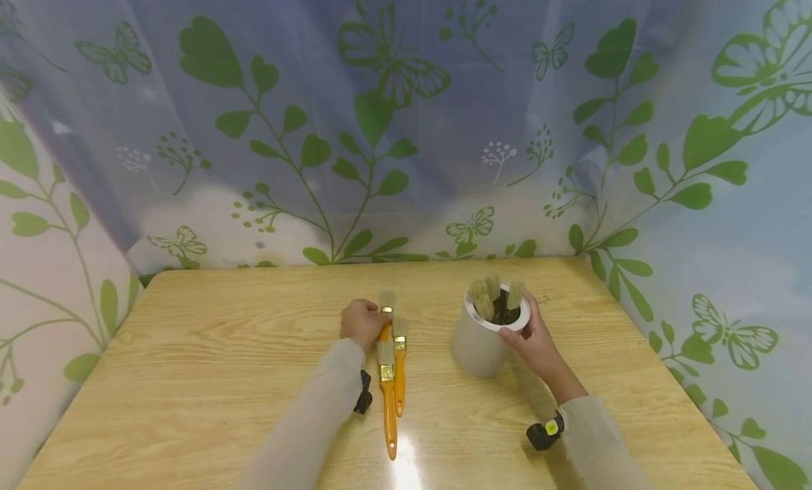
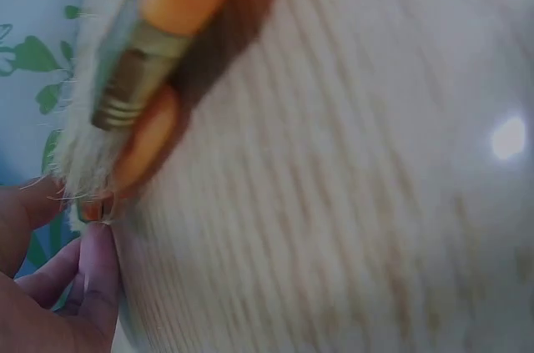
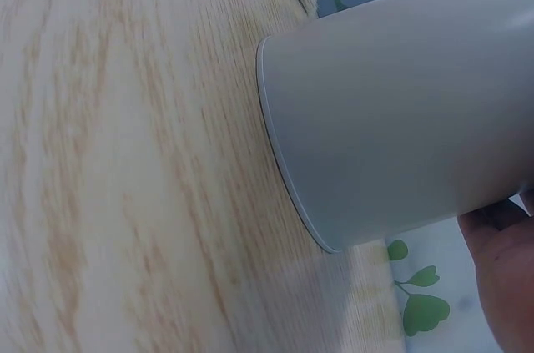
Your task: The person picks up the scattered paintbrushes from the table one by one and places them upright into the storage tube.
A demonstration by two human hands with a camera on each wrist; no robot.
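Three paintbrushes with orange handles and pale bristles lie on the table left of a grey-white cup [image 1: 477, 347]. At the far paintbrush [image 1: 387, 311], my left hand [image 1: 361, 323] pinches near its metal band, with thumb and fingertips at the band in the left wrist view. A near paintbrush [image 1: 389, 414] overlaps that brush's handle, and a smaller paintbrush [image 1: 400, 371] lies just to the right. My right hand [image 1: 535, 342] grips the cup by its upper right side, thumb at the front of the rim. Several brushes [image 1: 486, 305] stand bristles-up inside the cup; their handles are hidden.
The wooden table [image 1: 241, 349] ends at the back against a curtain [image 1: 285, 194] printed with green leaves and butterflies, which also hangs on both sides. Dark wrist cameras are strapped to both forearms, close over the tabletop.
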